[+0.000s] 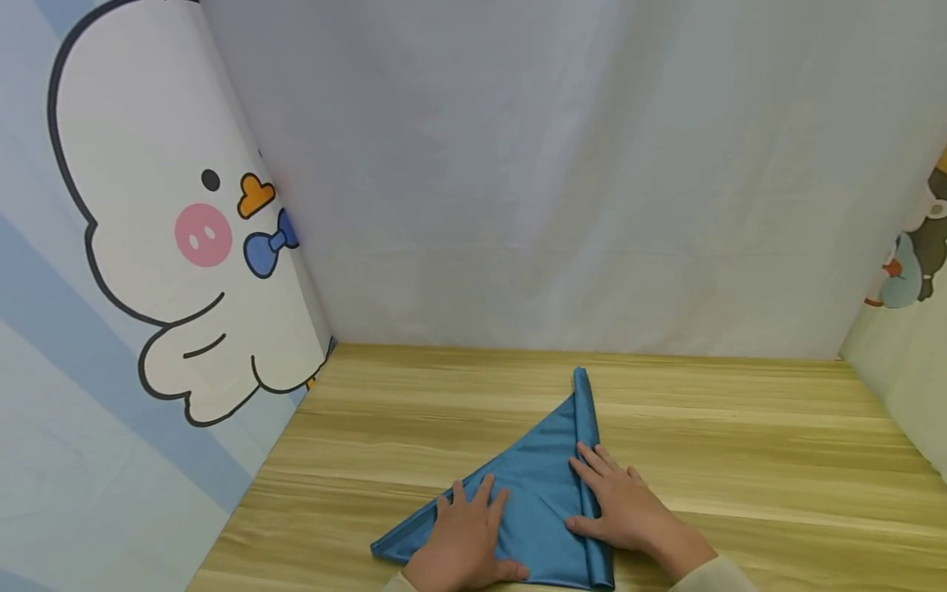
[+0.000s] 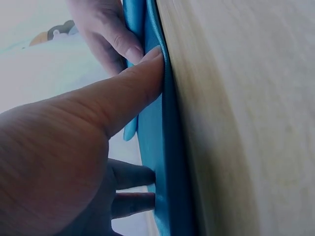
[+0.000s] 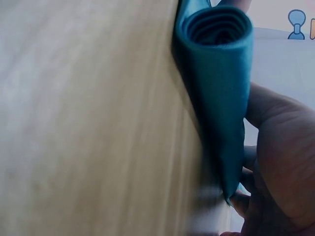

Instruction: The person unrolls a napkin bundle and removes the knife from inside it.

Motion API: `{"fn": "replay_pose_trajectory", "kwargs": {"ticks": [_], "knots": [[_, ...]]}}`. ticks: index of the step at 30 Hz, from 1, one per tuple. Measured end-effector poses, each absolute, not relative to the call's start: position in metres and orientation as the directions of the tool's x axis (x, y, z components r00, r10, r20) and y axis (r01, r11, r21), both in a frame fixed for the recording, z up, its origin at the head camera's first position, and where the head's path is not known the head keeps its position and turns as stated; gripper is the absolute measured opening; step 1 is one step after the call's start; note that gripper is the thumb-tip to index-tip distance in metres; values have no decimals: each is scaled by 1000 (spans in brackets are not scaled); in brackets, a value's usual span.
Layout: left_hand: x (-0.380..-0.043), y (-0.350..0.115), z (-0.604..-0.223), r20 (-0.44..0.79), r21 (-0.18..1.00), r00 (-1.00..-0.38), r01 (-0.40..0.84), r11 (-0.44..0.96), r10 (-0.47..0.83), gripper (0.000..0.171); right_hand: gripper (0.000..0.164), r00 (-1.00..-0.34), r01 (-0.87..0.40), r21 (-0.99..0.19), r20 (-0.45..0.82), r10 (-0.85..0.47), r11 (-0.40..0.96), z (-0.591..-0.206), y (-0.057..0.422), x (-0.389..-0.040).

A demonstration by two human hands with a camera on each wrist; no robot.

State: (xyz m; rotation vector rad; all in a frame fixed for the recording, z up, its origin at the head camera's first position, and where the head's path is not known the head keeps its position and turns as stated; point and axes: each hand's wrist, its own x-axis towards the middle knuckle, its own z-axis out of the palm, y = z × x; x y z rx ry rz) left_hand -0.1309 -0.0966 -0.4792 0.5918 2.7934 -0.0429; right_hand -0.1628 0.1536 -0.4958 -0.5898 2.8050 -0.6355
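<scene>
A shiny blue satin cloth (image 1: 536, 477) lies on the table, folded into a triangle with a narrow point at the left. Its right side is wound into a long roll (image 1: 586, 411); the roll's spiral end (image 3: 216, 29) shows close up in the right wrist view. My left hand (image 1: 466, 534) rests spread on the flat part, fingertips near the slanted edge and thumb near the front edge. Over the roll lies my right hand (image 1: 625, 501), its fingers extended across it and its thumb on the flat cloth just left of it.
The wood-grain table (image 1: 740, 436) runs back to a pale grey curtain (image 1: 562, 181). At the left stands a light blue panel with a white cartoon duck (image 1: 148, 164). Another printed panel (image 1: 906, 345) borders the right side.
</scene>
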Motion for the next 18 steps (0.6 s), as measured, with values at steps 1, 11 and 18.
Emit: {"fn": "replay_pose_trajectory", "kwargs": {"ticks": [1, 11, 18], "knots": [[-131, -97, -479, -282, 20, -876, 402, 916, 391, 102, 90, -899, -337, -448, -106, -424, 828, -496, 154, -163], [-132, -97, -480, -290, 1, -879, 394, 919, 377, 107, 89, -904, -331, -453, -99, -415, 828, -492, 156, -160], [-132, -98, -481, -285, 16, -880, 392, 920, 381, 107, 88, -909, -316, -446, -109, -402, 837, -491, 158, -159]]}}
